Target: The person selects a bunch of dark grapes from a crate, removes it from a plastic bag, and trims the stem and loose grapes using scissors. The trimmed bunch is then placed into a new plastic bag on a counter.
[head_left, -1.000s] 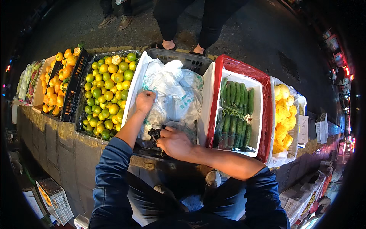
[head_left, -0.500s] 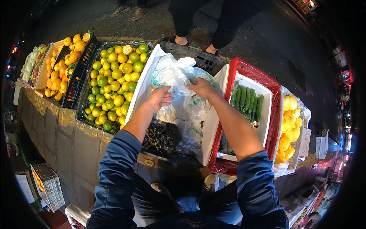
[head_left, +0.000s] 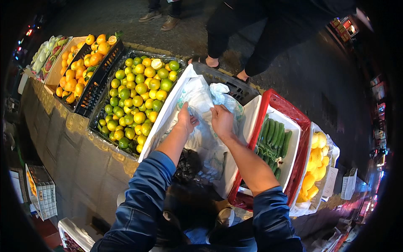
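A crumpled white plastic bag (head_left: 198, 93) with green print lies over the contents of a white-lined crate (head_left: 161, 122). My left hand (head_left: 185, 119) has its thumb and curled fingers on the bag's left side. Opposite it, my right hand (head_left: 221, 122) pinches the plastic between thumb and fingers. More thin, clear plastic hangs below and between both hands. Dark grapes (head_left: 188, 164) sit in the near part of the same crate, partly covered by my left forearm. What lies under the plastic cannot be made out.
Left of the crate is a tray of green-yellow citrus (head_left: 136, 98), then a black crate (head_left: 98, 80) of oranges. On the right stand a red-rimmed box (head_left: 300, 126) with cucumbers (head_left: 275, 138) and a box of yellow fruit in foam nets (head_left: 312, 172). A person's dark-trousered legs (head_left: 258, 54) are beyond.
The view has turned, so the crates sit further right and lower. My hands have come closer together over the bag, and the left fingers have curled in. The bag's top has shifted.
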Available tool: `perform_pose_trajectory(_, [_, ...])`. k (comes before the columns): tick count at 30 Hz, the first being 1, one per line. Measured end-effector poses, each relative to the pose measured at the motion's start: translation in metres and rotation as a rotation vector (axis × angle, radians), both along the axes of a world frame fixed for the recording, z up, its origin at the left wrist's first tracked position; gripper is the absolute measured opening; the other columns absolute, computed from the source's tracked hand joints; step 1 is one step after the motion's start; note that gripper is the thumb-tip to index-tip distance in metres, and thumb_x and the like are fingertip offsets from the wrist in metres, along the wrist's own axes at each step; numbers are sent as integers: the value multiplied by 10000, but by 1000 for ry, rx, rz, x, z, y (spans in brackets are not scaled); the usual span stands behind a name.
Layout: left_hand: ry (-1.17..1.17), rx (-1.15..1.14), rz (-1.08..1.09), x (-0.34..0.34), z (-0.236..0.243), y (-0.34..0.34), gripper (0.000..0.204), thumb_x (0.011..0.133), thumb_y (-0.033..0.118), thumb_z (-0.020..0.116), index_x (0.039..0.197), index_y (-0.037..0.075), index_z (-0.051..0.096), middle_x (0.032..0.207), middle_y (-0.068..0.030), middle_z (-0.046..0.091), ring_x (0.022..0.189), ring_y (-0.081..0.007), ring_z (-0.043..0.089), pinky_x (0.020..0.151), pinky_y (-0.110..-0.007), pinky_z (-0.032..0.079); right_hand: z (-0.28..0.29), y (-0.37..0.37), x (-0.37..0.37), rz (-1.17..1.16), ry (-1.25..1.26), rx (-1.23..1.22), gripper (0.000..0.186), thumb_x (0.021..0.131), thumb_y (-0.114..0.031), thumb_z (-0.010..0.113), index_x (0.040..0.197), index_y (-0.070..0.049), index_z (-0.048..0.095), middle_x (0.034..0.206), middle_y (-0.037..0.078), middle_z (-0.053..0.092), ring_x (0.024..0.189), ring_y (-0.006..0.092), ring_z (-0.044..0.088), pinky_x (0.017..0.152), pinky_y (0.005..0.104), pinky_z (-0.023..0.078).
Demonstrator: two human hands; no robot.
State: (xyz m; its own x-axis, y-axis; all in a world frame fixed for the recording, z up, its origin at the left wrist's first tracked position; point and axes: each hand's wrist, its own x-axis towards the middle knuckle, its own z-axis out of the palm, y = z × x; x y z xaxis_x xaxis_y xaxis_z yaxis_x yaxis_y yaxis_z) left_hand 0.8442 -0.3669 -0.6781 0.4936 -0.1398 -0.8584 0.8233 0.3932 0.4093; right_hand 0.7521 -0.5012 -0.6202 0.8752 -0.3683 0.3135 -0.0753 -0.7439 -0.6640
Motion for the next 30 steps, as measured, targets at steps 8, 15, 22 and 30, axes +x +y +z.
perform_pose_trajectory(8, [-131,-431,116,-20,26,8,781,993,687,350,1479,95,502,1441,-169,573,1287,-383,549,1089,-548,427,31,46,-38,422,-178,-202,144,767,9,648,901,-41,660,824,116,606,761,326,643,649,423,532])
perform_pose_trajectory(15, [-211,-663,49,-43,14,10,668,1014,563,413,1456,76,529,1391,-175,614,1228,-367,602,1066,-498,480,54,53,-70,554,-151,-266,242,727,-14,669,969,-18,671,889,101,606,831,289,641,704,386,549])
perform_pose_trajectory(22, [-308,-1250,-47,-69,15,10,616,1037,541,460,1443,85,542,1372,-142,634,1210,-341,628,1096,-478,475,83,59,-111,603,-203,-388,304,752,-89,664,1041,-5,705,941,92,627,847,260,638,716,349,537])
perform_pose_trajectory(30, [-335,-989,-178,-88,70,38,625,1036,540,466,1451,76,528,1387,-139,622,1228,-330,618,1101,-474,471,118,91,-148,681,-194,-325,358,778,-119,666,1120,-19,699,1030,77,642,935,240,625,783,340,511])
